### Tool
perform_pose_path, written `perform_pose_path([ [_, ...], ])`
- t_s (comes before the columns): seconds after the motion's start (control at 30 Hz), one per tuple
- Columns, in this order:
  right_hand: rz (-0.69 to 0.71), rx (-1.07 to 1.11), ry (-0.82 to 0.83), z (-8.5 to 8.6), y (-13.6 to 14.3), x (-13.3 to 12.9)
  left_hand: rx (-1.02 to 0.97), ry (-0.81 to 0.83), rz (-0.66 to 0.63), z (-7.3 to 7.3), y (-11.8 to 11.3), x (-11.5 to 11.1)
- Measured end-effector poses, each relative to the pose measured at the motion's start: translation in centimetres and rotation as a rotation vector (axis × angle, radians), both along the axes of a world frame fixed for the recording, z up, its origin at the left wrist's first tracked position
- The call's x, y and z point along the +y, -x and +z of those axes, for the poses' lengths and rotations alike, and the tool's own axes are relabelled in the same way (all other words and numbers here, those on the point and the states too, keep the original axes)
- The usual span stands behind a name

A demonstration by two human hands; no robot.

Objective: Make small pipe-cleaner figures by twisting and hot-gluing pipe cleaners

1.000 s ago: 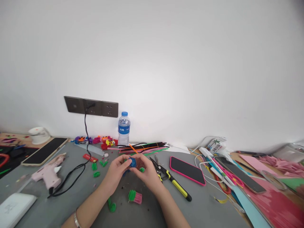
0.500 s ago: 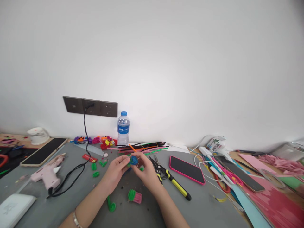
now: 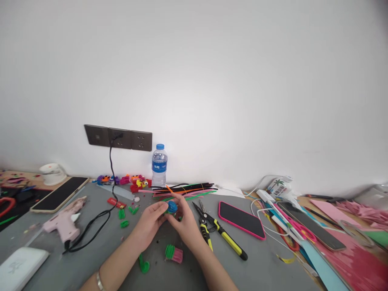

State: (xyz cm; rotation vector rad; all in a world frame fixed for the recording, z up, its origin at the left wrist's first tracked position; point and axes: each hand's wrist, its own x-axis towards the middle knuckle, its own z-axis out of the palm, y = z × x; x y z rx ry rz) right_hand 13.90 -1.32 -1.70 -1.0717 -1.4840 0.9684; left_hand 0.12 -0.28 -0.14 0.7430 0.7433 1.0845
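A small blue coiled piece (image 3: 172, 207) with some green beside it is held between both hands above the grey mat. My left hand (image 3: 154, 217) pinches it from the left, thumb and forefinger together. From the right, my right hand (image 3: 182, 216) closes its fingers round the same piece, partly hiding it. Below the hands lies a green and pink fuzzy piece (image 3: 173, 254). A green curled piece (image 3: 144, 264) rests near my left forearm. Several small green pieces (image 3: 121, 214) are scattered to the left.
Yellow-black pliers (image 3: 228, 238) and a pink-cased phone (image 3: 241, 220) lie right. Fuzzy sticks (image 3: 184, 189) and a water bottle (image 3: 159, 165) are at the wall. Left are a pink glue gun (image 3: 65, 226) with a black cable, a white box (image 3: 22, 266) and another phone (image 3: 60, 195).
The whole view has shifted slightly. The blue piece has turned between my fingers, showing its round top more, and my right fingers have moved a little behind it.
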Motion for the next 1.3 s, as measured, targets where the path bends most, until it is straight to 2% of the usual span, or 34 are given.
perform_pose_path([
  [0.3, -0.008, 0.101, 0.014, 0.2, -0.1, 0.5, 0.114, -0.059, 0.016, 0.2, -0.2, 0.0],
  [0.57, 0.119, 0.251, 0.096, 0.1, -0.5, 0.9, 0.232, -0.090, 0.079, 1.0, -0.2, -0.3],
  [0.77, 0.157, 0.226, 0.121, 0.1, -1.1, 1.0, 0.347, -0.154, 0.117, 0.9, 0.1, -0.2],
  [1.07, 0.120, 0.202, 0.186, 0.1, -1.5, 1.0, 0.338, -0.162, 0.143, 0.8, 0.1, -0.1],
  [1.3, 0.102, 0.263, 0.151, -0.2, -0.6, 1.0, 0.310, -0.155, 0.176, 0.7, 0.1, -0.1],
])
